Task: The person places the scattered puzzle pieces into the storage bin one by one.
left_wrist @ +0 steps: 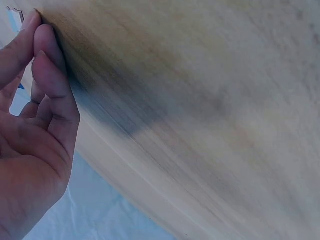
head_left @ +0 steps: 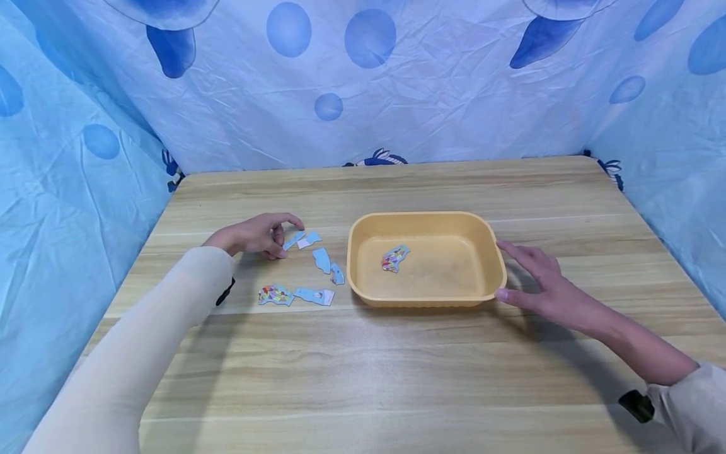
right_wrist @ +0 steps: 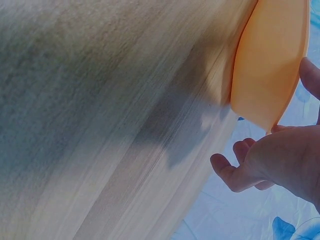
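Note:
Between the thumb and index finger of my left hand is a narrow light-blue puzzle piece, held at its ends. A blue and pale pink piece lies right beside it. In the left wrist view the fingers of that hand curl close over the wood, a sliver of a piece showing past the tips. My right hand touches the right end of a yellow plastic tray, thumb and index finger spread along the rim. One colourful puzzle piece lies inside the tray.
Two blue pieces lie just left of the tray. Nearer me are a multicoloured piece and a long blue piece, end to end. Blue patterned cloth hangs around the wooden table at its back and sides.

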`<state>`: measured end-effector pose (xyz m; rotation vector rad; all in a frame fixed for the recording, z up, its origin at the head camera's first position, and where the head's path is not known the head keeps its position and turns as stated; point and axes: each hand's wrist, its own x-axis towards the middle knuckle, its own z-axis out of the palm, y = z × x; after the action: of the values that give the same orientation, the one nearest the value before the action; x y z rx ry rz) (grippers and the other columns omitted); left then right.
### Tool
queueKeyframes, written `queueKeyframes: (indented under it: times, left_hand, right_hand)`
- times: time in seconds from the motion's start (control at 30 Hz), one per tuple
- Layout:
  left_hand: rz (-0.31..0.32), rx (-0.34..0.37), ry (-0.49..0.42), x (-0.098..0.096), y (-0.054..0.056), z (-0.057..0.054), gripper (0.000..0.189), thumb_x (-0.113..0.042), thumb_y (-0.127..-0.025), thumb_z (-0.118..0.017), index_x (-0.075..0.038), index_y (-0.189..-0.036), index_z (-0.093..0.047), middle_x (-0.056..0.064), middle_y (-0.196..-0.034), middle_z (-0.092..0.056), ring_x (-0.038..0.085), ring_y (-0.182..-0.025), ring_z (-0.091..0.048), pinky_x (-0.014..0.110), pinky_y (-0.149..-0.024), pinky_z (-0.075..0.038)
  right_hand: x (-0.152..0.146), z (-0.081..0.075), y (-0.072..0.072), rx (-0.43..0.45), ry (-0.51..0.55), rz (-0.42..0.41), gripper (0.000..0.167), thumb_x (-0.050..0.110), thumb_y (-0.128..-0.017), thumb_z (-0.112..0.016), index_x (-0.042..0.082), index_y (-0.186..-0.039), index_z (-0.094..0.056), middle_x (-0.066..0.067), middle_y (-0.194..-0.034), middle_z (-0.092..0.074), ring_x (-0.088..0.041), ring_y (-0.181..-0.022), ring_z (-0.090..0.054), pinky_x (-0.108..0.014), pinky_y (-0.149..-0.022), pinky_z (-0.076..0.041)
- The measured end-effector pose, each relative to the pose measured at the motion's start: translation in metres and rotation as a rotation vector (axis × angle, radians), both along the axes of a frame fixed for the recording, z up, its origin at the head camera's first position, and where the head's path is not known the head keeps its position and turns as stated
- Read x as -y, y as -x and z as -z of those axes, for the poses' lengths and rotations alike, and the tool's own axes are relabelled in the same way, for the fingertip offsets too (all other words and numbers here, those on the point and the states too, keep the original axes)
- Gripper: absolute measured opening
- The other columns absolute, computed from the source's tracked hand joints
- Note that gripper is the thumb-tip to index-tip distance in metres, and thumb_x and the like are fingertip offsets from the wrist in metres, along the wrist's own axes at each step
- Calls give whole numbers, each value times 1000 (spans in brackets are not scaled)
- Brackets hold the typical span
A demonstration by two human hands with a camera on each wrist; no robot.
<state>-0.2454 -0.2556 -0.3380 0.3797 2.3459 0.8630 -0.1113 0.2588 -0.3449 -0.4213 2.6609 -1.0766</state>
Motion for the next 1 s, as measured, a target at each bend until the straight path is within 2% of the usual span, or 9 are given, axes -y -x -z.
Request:
queueKeyframes:
  times: [0.2, 0.6, 0.77, 1.0]
  left_hand:
    - [-10, 3, -16, -1, -2, -2, 54, 10, -86, -64, -8, -134, -47, 14, -82, -45, 22, -63, -43, 34, -62, -44]
    - [-50, -2, -30, -1, -6, 1, 49, 10, -86, -63, -7, -131, -50, 14, -82, -43, 21, -62, -41, 34, -63, -44]
    - [-27, -10, -26, -1, -5, 1, 51, 11, -87, -62, -8, -133, -49, 15, -83, -44, 21, -63, -41, 34, -63, -44]
    - [1, 10, -64, -1, -3, 3, 58, 16, -86, -59, -8, -137, -47, 16, -85, -41, 21, -62, -37, 30, -57, -38]
  right_hand:
    - [0, 0, -1, -6, 3, 1, 84, 30, -88, -70, 25, -154, -19, -24, -149, -18, -48, -133, -12, -74, -88, -23]
    - [0, -1, -1, 0, -11, -1, 85, 31, -89, -70, 25, -155, -17, -25, -150, -17, -47, -132, -12, -74, -87, -25]
    - [1, -2, -1, 11, -15, 3, 85, 32, -89, -69, 26, -155, -17, -24, -150, -16, -47, -132, -12, -74, -87, -25]
    - [1, -2, 0, 5, -15, -1, 85, 32, -89, -69, 26, -155, -17, -25, -150, -16, -49, -133, -11, -75, -87, -24]
